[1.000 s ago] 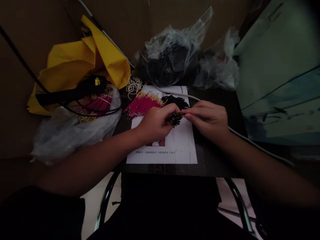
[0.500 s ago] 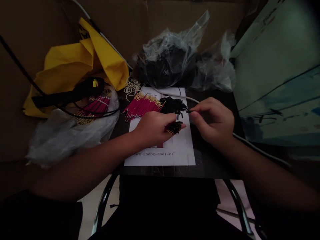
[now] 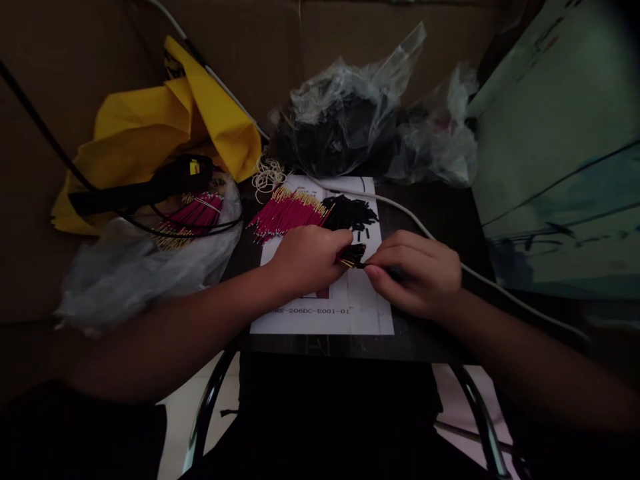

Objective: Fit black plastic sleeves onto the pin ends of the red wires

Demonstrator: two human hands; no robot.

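My left hand (image 3: 305, 257) is closed round a small bundle of gold-tipped wires (image 3: 353, 255) whose ends stick out to the right. Beside it, my right hand (image 3: 415, 270) pinches a small black piece at the bundle's tips; I cannot make out the piece clearly. Both hands hover over a white printed sheet (image 3: 360, 303) on a small dark table (image 3: 430, 220). Behind my hands lie a fan of pink wires with gold tips (image 3: 285, 213) and a heap of small black sleeves (image 3: 350, 212).
A yellow bag (image 3: 150, 127) and a black tool with a cable (image 3: 150, 183) lie at the left over a clear bag (image 3: 135, 267) with more pink wires (image 3: 193, 215). Clear bags of black parts (image 3: 345, 127) stand behind. A white cable (image 3: 450, 257) crosses the table. Rubber bands (image 3: 267, 175) lie nearby.
My right hand went from the bundle back to the black sleeve heap, then came down and left again to the bundle's tips. My left hand stayed closed on the bundle.
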